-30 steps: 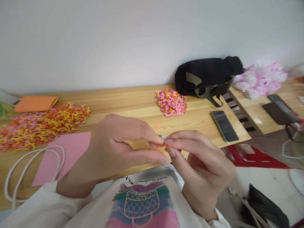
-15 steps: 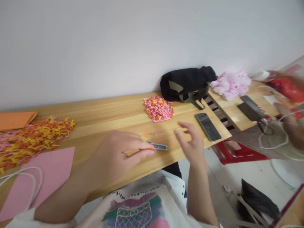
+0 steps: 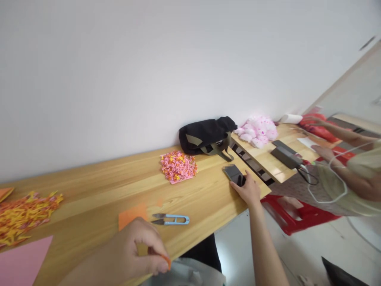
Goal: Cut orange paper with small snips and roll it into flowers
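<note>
A left heap (image 3: pixel 26 216) and a right heap (image 3: pixel 178 167) of bright bits lie piled already, with one orange strip (image 3: pixel 168 261) outside both, pinched in my left hand (image 3: pixel 127 246) nearer me than the unheld blue snips (image 3: pixel 175 219), my right hand (image 3: pixel 251 192) clamped on the phone (image 3: pixel 233 174).

Single head-worn view, aimed forward and down over the bench (image 3: pixel 101 186), tilted so its wall edge climbs rightward, bare wall (image 3: pixel 119 71) filling the top, left hand (image 3: pixel 126 248) near lens, right hand (image 3: pixel 250 191) farther off, co-worker (image 3: pixel 357 196) at right margin.
</note>
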`<state>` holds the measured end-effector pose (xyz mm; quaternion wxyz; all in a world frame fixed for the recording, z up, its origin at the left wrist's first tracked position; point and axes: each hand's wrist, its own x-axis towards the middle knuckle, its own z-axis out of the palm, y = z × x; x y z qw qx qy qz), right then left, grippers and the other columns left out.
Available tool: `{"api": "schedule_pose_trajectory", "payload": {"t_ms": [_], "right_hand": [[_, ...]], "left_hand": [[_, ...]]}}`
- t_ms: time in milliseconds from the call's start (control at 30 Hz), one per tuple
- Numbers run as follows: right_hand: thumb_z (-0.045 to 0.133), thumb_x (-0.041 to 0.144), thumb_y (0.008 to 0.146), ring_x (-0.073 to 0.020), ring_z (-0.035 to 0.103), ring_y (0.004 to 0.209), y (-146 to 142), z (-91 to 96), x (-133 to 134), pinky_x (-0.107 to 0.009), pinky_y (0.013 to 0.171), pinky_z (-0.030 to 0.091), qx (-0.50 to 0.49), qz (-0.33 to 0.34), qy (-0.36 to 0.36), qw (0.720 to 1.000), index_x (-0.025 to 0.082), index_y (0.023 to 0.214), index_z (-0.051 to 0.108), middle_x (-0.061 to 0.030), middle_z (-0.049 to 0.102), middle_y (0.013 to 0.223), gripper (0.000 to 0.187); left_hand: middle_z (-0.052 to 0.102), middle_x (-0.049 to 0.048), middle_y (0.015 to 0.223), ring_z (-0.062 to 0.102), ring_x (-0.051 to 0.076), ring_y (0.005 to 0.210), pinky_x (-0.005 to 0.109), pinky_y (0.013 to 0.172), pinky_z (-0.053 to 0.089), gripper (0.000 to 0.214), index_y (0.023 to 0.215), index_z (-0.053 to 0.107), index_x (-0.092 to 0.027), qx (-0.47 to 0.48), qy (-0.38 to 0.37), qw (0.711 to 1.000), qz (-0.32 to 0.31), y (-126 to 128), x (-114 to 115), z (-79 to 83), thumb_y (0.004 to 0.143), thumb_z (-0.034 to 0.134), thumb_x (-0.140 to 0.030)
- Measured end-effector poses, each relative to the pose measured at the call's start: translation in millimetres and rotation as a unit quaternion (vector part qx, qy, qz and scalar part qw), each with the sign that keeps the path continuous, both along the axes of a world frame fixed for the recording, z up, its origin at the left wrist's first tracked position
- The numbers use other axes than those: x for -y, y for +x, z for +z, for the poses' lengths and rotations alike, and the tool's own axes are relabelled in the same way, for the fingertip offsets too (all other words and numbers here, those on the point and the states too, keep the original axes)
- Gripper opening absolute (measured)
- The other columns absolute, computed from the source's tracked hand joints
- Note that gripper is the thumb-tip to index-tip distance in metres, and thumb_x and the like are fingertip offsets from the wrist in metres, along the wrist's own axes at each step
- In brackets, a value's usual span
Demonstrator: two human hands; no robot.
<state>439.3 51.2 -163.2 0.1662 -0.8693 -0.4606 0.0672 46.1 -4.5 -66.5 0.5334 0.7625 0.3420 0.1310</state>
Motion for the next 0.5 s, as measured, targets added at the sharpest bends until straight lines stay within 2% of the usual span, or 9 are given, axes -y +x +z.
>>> {"api": "schedule_pose_trajectory", "payload": {"t_ms": [133,300,500], "right_hand": [[0.058,0.05,0.078,-0.036,0.047,0.131,0,5.9,-1,-0.048,0.104,0.037,-0.015,0.008,-0.021,1.0,0.016,0.147,0.035,-0.0138,0.057,0.14,0.08],[0.056,0.048,0.082,-0.0363,0.045,0.133,-10,9.1,2,-0.048,0.104,0.036,0.0,0.003,-0.035,0.999,0.01,0.147,0.034,-0.0181,0.052,0.144,0.078],[0.054,0.05,0.084,-0.0361,0.045,0.13,-13,-1.4,8,-0.047,0.104,0.033,0.016,0.004,0.004,1.0,0.011,0.147,0.035,-0.0175,0.052,0.144,0.077]], "left_hand": [[0.074,0.0021,0.061,0.067,0.016,0.06,0.025,0.066,0.05,0.023,0.065,0.077,-0.023,-0.02,-0.08,0.995,0.06,4,0,-17.8,0.078,0.07,-0.041],[0.074,0.0042,0.061,0.066,0.016,0.056,0.024,0.06,0.049,0.027,0.063,0.076,-0.019,-0.013,-0.181,0.976,0.118,12,13,-32.0,0.075,0.071,-0.043],[0.074,0.0057,0.066,0.063,0.015,0.057,0.025,0.06,0.048,0.027,0.063,0.074,-0.015,-0.036,-0.182,0.974,0.133,41,43,-50.4,0.073,0.067,-0.039]]}}
